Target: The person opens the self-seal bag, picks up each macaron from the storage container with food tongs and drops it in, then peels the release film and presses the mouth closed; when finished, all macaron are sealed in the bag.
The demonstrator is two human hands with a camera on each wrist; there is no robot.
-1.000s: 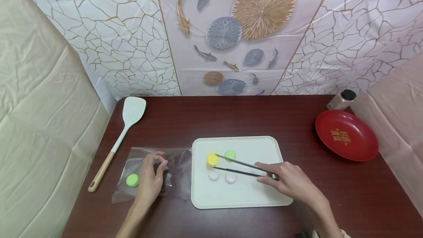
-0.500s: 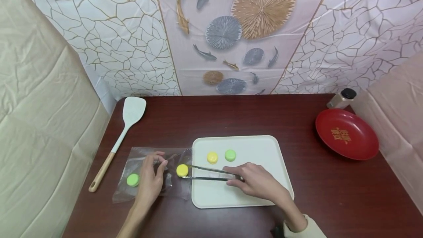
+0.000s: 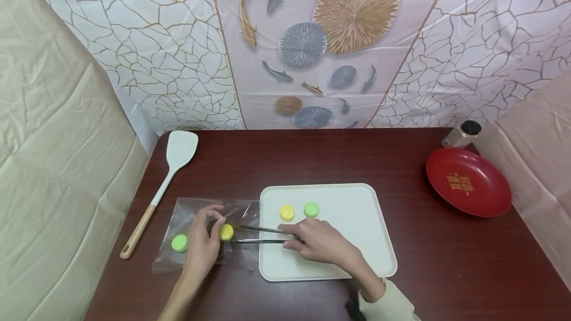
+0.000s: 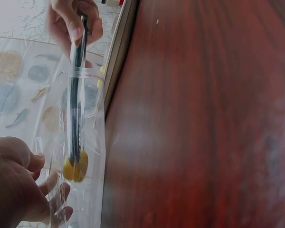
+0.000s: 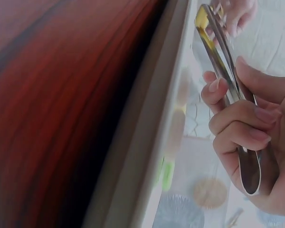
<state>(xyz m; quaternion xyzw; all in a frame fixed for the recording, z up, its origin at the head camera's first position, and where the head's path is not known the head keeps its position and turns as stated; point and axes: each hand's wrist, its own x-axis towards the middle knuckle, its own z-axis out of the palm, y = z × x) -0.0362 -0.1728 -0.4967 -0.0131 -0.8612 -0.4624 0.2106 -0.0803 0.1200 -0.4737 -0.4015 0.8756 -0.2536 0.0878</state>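
Observation:
My right hand [image 3: 318, 241] holds a pair of metal tongs [image 3: 263, 241], also clear in the right wrist view as folded tongs [image 5: 247, 161] in curled fingers. Between the tong tips a yellow macaron [image 3: 227, 232] is gripped, inside the clear plastic bag [image 3: 243, 212]. My left hand [image 3: 202, 241] holds the bag near its middle, thumb and fingers curled at the film, partly seen through it in the left wrist view. A green macaron [image 3: 180, 242] lies in the bag's left end. On the white tray [image 3: 357, 256] sit another yellow macaron [image 3: 287, 213] and a green macaron [image 3: 311, 209].
A white spatula [image 3: 180, 150] with a wooden handle lies to the left. At the right are a red plate [image 3: 468, 182] and a jar with a black lid [image 3: 461, 134]. Fabric walls surround the dark wooden table [image 3: 312, 157].
The right hand has carried the yellow macaron in the tongs leftward from the tray into the bag. It now covers the pale macarons' spot on the tray. The left hand has stayed put.

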